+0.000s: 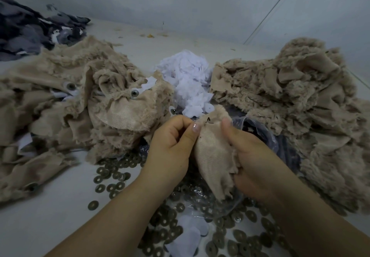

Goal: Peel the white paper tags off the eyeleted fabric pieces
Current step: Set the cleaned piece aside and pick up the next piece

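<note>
Both hands hold one beige furry fabric piece (215,152) in the middle, smooth backing towards me. My right hand (250,156) grips its right edge, thumb on top near a small dark eyelet post (208,119). My left hand (172,146) pinches the piece's upper left edge with thumb and curled fingers; what lies between the fingertips is hidden. A heap of torn white paper tags (190,82) lies behind the hands. On the left, a pile of beige pieces (70,100) shows eyelets (134,93) with white tags (149,84) still attached.
A second beige fabric pile (300,104) fills the right side. Several bronze washers (112,178) lie scattered on the white table, with more around a clear plastic bag (258,132) under my hands. Dark grey fabric scraps (30,30) sit at the far left by the wall.
</note>
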Available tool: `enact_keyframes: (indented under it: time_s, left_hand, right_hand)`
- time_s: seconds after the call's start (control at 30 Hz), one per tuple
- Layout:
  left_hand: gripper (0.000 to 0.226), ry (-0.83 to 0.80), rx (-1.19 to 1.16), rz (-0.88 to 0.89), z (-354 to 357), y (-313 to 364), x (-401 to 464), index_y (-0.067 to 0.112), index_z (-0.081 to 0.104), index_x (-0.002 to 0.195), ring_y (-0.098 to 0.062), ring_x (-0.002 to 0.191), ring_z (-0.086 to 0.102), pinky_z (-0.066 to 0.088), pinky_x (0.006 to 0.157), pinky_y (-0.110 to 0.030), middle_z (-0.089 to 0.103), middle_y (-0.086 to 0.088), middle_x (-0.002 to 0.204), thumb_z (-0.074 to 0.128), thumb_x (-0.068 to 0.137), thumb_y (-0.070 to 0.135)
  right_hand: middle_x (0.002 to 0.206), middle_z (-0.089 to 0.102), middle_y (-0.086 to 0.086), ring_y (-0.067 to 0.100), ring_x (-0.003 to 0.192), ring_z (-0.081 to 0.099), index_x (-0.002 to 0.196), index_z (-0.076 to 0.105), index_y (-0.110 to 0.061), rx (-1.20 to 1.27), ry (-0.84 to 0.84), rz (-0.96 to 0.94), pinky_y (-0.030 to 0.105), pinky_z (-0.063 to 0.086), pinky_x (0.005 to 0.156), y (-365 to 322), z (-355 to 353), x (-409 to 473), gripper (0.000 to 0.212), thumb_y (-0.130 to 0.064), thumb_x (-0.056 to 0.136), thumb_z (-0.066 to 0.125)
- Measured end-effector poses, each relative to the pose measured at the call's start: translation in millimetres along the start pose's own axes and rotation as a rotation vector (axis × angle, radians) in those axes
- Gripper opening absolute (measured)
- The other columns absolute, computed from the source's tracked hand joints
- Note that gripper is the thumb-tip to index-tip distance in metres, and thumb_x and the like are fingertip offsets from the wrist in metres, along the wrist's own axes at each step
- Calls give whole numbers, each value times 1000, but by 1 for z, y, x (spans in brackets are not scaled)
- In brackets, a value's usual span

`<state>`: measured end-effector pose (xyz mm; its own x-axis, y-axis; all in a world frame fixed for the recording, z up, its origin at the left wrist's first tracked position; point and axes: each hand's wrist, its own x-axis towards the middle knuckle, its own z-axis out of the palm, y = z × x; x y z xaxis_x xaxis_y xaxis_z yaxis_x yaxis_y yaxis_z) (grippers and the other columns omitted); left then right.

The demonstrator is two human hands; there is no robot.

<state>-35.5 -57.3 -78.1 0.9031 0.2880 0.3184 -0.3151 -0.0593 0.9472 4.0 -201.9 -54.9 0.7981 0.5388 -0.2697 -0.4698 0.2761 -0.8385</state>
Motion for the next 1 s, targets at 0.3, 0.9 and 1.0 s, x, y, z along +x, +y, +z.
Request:
enact_keyframes:
  time_s: [0.3,0.9,1.0]
  left_hand:
    - [17,3,-23,34,-2,6,-1,20,62,69,-7,54,48,44,49,-21,54,5,58,63,85,26]
    - [23,226,2,118,-15,5,6,22,59,69,-7,59,42,39,53,-22,48,9,61,55,91,27]
    - [23,250,-6,124,-15,6,6,21,59,70,-5,58,44,40,53,-21,50,9,62,55,91,27]
  right_hand:
    - [105,74,21,31,93,73,100,76,-2,-35,35,-23,43,61,85,-4,-2,0,40,-36,84,63]
    - [85,48,-19,4,87,49,108,69,-40,-1916,4,-318,25,47,79,-4,-9,-6,23,-42,86,71]
    - [118,50,-16,8,110,49,133,59,-46,-1916,-179,-291,27,45,96,4,-8,-3,46,-28,91,66]
